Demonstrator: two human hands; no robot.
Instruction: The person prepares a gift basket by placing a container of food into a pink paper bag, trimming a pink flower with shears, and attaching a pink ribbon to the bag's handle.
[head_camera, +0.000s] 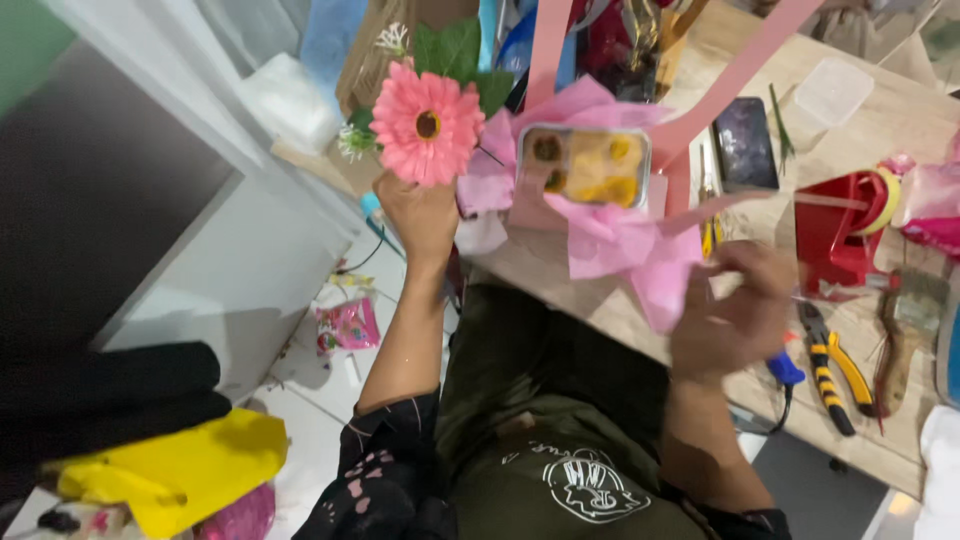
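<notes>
My left hand (425, 215) is closed around the stem of a pink daisy-like artificial flower (427, 123) with green leaves (455, 50) behind it, held up beside a pink gift box. The box (585, 165) has a clear window showing yellow contents and sits in crumpled pink tissue paper (625, 240) under a pink handle (735, 70). My right hand (735, 310) is blurred, at the table edge just right of the tissue paper, fingers curled. Whether they pinch the tissue cannot be made out.
On the wooden table (870, 120) lie a dark phone (745, 145), a red tape dispenser (840, 225), yellow-handled pliers (835, 365), a brush (905, 325) and a clear lid (832, 90). Yellow and black cloth (150, 440) is piled at lower left beside a white cabinet (240, 250).
</notes>
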